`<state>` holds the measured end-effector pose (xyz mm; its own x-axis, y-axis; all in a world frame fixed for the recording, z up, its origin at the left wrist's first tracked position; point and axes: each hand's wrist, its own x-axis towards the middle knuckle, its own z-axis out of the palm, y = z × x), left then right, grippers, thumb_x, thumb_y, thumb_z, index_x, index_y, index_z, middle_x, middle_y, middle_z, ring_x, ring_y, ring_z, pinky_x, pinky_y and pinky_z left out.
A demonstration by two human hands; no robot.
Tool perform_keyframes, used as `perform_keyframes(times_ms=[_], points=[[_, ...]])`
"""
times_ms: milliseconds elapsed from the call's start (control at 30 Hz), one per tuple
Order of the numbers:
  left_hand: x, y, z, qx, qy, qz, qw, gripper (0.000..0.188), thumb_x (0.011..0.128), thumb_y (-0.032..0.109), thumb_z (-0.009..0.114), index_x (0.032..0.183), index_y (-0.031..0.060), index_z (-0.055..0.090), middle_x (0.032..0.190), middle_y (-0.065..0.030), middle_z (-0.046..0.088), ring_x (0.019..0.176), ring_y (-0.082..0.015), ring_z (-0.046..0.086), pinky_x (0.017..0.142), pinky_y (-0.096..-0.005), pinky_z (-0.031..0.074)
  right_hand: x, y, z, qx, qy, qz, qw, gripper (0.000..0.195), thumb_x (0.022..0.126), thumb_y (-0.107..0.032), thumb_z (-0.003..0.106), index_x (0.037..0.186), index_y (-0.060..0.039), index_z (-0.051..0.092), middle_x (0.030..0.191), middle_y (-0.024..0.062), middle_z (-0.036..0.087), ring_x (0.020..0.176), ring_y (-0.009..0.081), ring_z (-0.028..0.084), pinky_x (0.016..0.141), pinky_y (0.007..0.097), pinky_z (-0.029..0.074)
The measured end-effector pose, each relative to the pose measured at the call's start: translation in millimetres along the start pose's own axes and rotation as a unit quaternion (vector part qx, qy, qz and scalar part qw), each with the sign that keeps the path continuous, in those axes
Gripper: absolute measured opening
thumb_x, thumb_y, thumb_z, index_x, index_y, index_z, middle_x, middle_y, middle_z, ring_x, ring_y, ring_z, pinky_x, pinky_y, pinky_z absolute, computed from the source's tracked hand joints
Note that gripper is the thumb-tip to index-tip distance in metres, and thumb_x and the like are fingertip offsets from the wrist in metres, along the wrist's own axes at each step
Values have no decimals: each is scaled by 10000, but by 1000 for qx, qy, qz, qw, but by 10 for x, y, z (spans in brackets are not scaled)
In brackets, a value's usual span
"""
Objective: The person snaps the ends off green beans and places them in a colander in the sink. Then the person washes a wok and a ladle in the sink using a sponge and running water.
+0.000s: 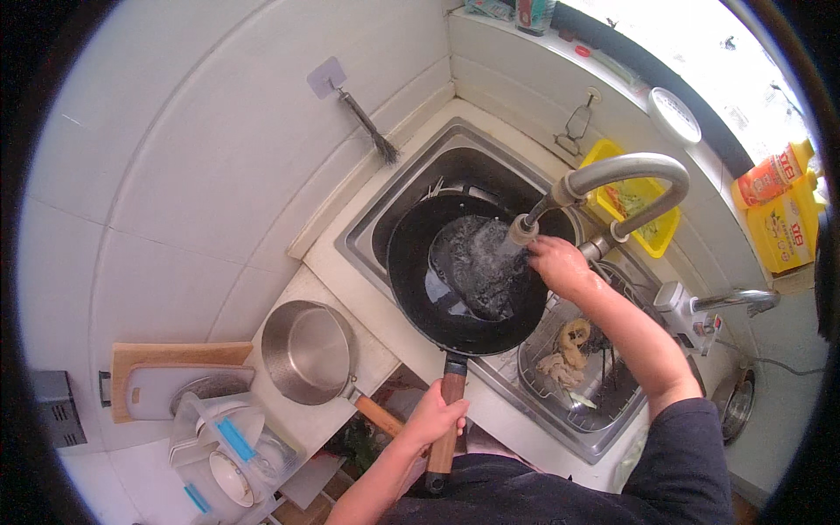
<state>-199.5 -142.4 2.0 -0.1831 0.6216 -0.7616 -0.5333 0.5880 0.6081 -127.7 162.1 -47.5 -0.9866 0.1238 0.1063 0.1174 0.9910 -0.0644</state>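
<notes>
My left hand (436,417) is closed round the wooden handle of a black wok (410,289), which lies over the left basin of a steel double sink (367,226). Water runs from the spray head of a curved faucet (659,161) and churns in the wok. At the wok's right rim, just beside the spray head, is my right hand (561,266) with bent fingers; the fingertips are partly hidden, so whether they hold anything is unclear. Under my right forearm, the right basin holds a wire rack with a tan, crumpled thing (564,364) on it.
A steel saucepan (308,354) with a wooden handle stands left of the sink. Cutting boards (180,351) and a dish rack with bowls (233,476) are at lower left. Behind the faucet sits a yellow basket (666,230) of scraps. A brush (367,125) hangs on the wall.
</notes>
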Motion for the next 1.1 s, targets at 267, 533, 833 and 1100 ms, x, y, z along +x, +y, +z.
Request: perform_keyframes(times_ms=[267,533,833,1100], points=[[7,25,-3,8,0,-5,1000,338,750,67,528,1015,-16,336,662,-55,480,505,-107,496,444,-255,448,211,-1126,256,510,-240,35,825,457,792,-171,463,1209,-19,350,1251,168,352,1130,285,377,937,311,300],[28,-48,-30,-10,-2,-3,1000,313,744,42,515,996,3,333,650,-40,467,494,-109,477,439,-253,432,-54,-307,263,63,-370,-4,927,374,741,-168,454,1107,-101,478,1216,103,403,1076,264,423,907,378,329],[4,83,-16,-12,-19,-22,1000,318,750,55,524,996,-9,332,659,-50,469,495,-111,482,442,-256,432,467,-442,473,255,-357,250,863,530,751,-186,451,1254,-113,300,1329,128,220,1199,338,238,952,411,266],[-29,85,-8,42,-5,-36,998,327,758,43,520,1002,-17,311,662,-51,464,498,-111,476,439,-256,431,395,-1198,539,569,-268,-128,767,688,743,-101,411,1301,-8,19,1336,253,-61,1257,336,-14,1019,383,80]])
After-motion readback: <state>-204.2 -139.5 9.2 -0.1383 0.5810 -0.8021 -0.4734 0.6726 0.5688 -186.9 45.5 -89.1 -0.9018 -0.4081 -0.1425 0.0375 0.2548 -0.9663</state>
